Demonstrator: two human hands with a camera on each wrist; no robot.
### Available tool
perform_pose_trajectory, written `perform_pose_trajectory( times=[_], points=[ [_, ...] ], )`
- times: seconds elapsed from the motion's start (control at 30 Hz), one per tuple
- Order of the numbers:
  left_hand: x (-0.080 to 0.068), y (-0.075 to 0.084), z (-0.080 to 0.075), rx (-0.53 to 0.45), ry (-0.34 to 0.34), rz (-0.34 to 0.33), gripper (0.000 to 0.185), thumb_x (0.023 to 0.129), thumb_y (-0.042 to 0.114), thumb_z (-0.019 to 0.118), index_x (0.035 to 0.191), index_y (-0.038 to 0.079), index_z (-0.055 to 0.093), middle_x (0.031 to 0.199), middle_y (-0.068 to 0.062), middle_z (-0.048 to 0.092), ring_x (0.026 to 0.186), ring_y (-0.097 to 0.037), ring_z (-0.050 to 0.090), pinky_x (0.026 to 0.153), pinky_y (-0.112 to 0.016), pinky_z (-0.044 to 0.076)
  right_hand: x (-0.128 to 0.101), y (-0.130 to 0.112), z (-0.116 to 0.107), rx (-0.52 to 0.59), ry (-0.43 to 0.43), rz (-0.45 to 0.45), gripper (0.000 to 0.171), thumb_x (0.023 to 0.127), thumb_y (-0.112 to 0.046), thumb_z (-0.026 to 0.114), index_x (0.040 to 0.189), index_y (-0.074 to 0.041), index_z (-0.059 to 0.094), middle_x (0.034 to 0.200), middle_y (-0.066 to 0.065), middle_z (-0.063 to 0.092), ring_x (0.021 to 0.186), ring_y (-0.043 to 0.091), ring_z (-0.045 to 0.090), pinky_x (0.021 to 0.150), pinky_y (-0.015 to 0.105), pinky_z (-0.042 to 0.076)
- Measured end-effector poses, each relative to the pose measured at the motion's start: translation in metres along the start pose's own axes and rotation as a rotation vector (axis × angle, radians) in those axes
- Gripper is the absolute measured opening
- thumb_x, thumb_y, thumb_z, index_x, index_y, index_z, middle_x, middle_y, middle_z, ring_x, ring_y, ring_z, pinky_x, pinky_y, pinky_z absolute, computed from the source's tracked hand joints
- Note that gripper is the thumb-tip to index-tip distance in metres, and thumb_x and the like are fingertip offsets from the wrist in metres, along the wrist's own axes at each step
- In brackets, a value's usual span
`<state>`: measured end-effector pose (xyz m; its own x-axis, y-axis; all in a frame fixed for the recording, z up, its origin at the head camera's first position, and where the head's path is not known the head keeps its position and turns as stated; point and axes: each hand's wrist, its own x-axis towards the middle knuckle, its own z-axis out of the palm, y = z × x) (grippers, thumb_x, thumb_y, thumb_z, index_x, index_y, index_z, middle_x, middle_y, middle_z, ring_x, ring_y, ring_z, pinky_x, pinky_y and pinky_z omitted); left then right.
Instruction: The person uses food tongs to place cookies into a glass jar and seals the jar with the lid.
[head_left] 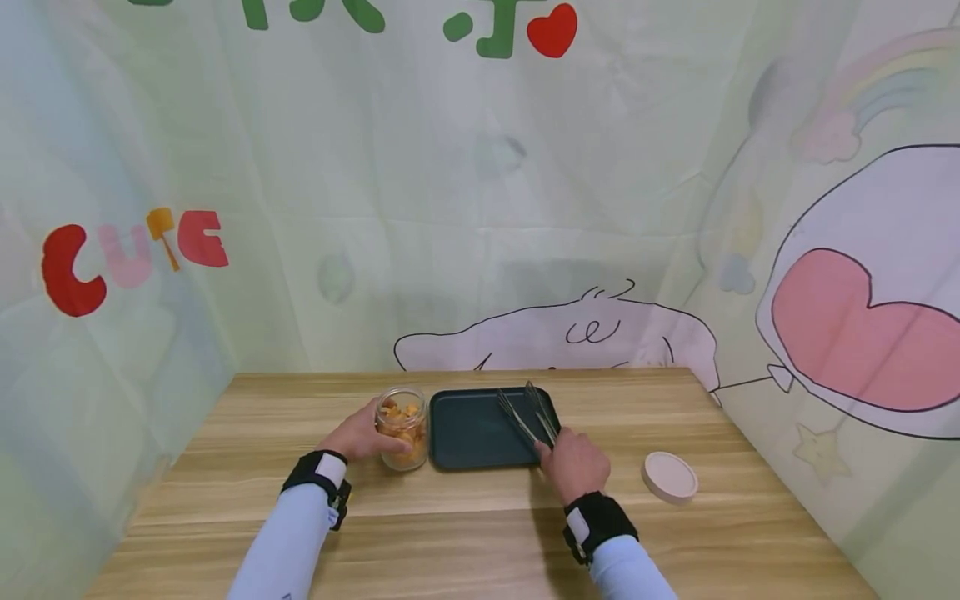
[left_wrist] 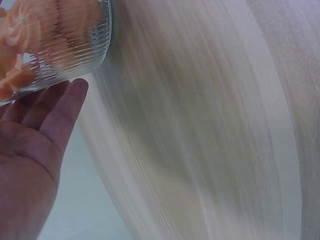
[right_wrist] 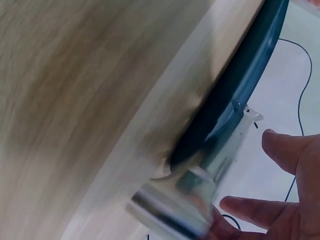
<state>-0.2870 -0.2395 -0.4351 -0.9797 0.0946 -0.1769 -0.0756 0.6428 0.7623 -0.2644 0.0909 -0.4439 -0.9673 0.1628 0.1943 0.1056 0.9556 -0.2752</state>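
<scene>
A ribbed glass jar [head_left: 403, 427] of orange snacks stands uncapped on the wooden table, just left of a dark green tray [head_left: 468, 433]. My left hand [head_left: 362, 435] grips the jar from its left side. In the left wrist view the jar [left_wrist: 55, 40] rests against my palm and fingers [left_wrist: 40, 135]. Metal tongs [head_left: 528, 412] lie across the tray's right part, handle end toward me. My right hand [head_left: 573, 462] covers that handle end. In the blurred right wrist view the tongs [right_wrist: 185, 200] lean on the tray rim [right_wrist: 240, 85] and my extended fingers [right_wrist: 285, 150] touch them without wrapping them.
A round pale pink lid [head_left: 670, 477] lies on the table to the right of my right hand. Printed fabric walls close in the table [head_left: 465, 533] at the back and on both sides.
</scene>
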Motion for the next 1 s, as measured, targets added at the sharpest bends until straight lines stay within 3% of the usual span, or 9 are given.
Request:
perform_pose_trajectory(
  times=[0.23, 0.57, 0.83, 1.0],
  points=[
    [-0.004, 0.002, -0.001, 0.004, -0.006, 0.006, 0.097, 0.075, 0.032, 0.085, 0.149, 0.002, 0.031, 0.140, -0.021, 0.052, 0.127, -0.037, 0.050, 0.111, -0.058, 0.036, 0.000, 0.003, -0.005, 0.008, -0.008, 0.003, 0.052, 0.087, -0.046, 0.068, 0.103, 0.003, 0.068, 0.085, 0.023, 0.069, 0.073, 0.036, 0.067, 0.053, 0.047, 0.049],
    [-0.004, 0.003, -0.004, 0.005, -0.018, 0.027, 0.094, 0.076, 0.032, 0.084, 0.148, 0.002, 0.031, 0.139, -0.021, 0.053, 0.128, -0.037, 0.050, 0.111, -0.057, 0.036, 0.003, 0.018, -0.010, -0.003, -0.036, 0.012, 0.050, 0.089, -0.047, 0.065, 0.094, 0.002, 0.068, 0.080, 0.023, 0.069, 0.066, 0.035, 0.066, 0.047, 0.047, 0.047],
    [-0.005, 0.003, -0.003, 0.003, -0.015, 0.031, 0.096, 0.076, 0.032, 0.085, 0.149, 0.001, 0.031, 0.138, -0.022, 0.053, 0.127, -0.038, 0.050, 0.111, -0.057, 0.037, 0.010, 0.037, -0.022, -0.014, -0.088, 0.046, 0.055, 0.092, -0.048, 0.060, 0.107, 0.005, 0.067, 0.090, 0.027, 0.070, 0.074, 0.039, 0.068, 0.054, 0.049, 0.051],
    [-0.004, 0.002, -0.002, -0.006, -0.011, 0.032, 0.096, 0.075, 0.030, 0.086, 0.149, 0.002, 0.031, 0.138, -0.020, 0.054, 0.127, -0.037, 0.051, 0.111, -0.058, 0.037, 0.018, 0.058, -0.033, -0.033, -0.133, 0.069, 0.057, 0.093, -0.048, 0.057, 0.108, 0.006, 0.066, 0.091, 0.028, 0.069, 0.073, 0.036, 0.068, 0.052, 0.047, 0.050]
  ],
)
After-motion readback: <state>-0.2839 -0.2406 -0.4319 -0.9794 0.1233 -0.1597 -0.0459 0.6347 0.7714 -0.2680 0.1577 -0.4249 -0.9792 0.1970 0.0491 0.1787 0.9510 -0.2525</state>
